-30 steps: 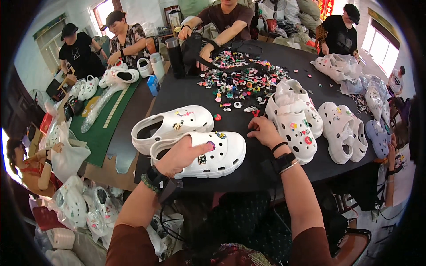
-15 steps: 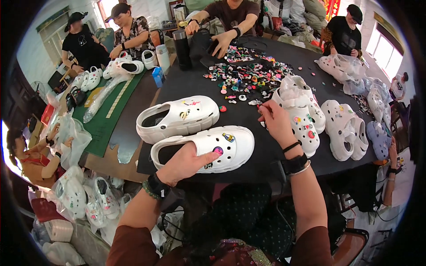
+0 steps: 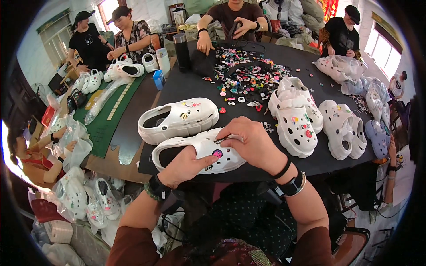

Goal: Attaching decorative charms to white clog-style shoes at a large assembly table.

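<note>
A white clog (image 3: 228, 162) lies on the black tabletop with its toe to the right. My left hand (image 3: 179, 165) grips it, fingers inside the foot opening and thumb on top beside a round pink charm (image 3: 217, 154). Bent over the clog's upper, my right hand (image 3: 255, 142) pinches close to the holes; whatever small dark piece is at its fingertips is mostly hidden. Just beyond lies the matching white clog (image 3: 193, 119), with several charms on its upper. A strawberry charm (image 3: 222, 110) rests loose near its toe.
Loose colourful charms (image 3: 248, 77) are heaped farther back. More white clogs (image 3: 295, 124) stand at the right. A black bottle (image 3: 181, 53) and a blue box (image 3: 158, 78) stand back left. Other people work around the tables, one (image 3: 235, 22) directly across.
My right hand has come left and down from beside the charm heap onto the near clog's upper, covering its bottle-shaped charm. My left hand keeps its grip. The person across has shifted their hands.
</note>
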The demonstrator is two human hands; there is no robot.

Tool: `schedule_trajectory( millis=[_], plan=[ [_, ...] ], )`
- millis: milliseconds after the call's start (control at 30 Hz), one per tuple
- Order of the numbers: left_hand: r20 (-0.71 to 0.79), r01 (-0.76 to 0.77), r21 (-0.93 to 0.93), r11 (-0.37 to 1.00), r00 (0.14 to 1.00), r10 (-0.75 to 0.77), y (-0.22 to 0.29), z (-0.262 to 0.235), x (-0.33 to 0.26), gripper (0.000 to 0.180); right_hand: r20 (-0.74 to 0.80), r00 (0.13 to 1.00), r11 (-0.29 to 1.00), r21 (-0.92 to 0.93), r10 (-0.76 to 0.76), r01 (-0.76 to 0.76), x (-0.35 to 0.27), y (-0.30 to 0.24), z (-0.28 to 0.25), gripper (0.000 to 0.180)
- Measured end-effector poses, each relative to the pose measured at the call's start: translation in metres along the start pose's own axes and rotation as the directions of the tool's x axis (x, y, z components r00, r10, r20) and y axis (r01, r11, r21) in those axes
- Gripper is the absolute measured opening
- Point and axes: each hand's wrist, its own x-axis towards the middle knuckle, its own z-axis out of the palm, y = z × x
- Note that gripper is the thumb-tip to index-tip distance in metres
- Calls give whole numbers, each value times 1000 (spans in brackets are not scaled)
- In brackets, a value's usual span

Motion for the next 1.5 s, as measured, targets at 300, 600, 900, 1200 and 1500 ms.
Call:
schedule_trajectory(
  millis=[300, 600, 900, 1200, 1500],
  plan=[
    [9, 10, 41, 999, 1000, -10, -9, -4, 2, 47, -110, 993, 994, -104, -41, 30, -1, 3, 20, 13],
    [5, 9, 53, 999, 1000, -10, -7, -3, -1, 48, -86, 994, 995, -72, 66, -72, -3, 5, 22, 9],
    [16, -100, 56, 993, 995, 99, -12, 4, -8, 49, 118, 980, 980, -136, 163, -147, 5, -5, 11, 26],
    [11, -204, 130, 970, 979, 204, -13, 5, -6, 51, 263, 935, 948, -273, 236, -163, 19, -1, 10, 46],
    [30, -269, 221, 938, 963, 269, -26, 5, -7, 49, 281, 948, 888, -461, 147, -1, 25, -14, 21, 46]
  ],
)
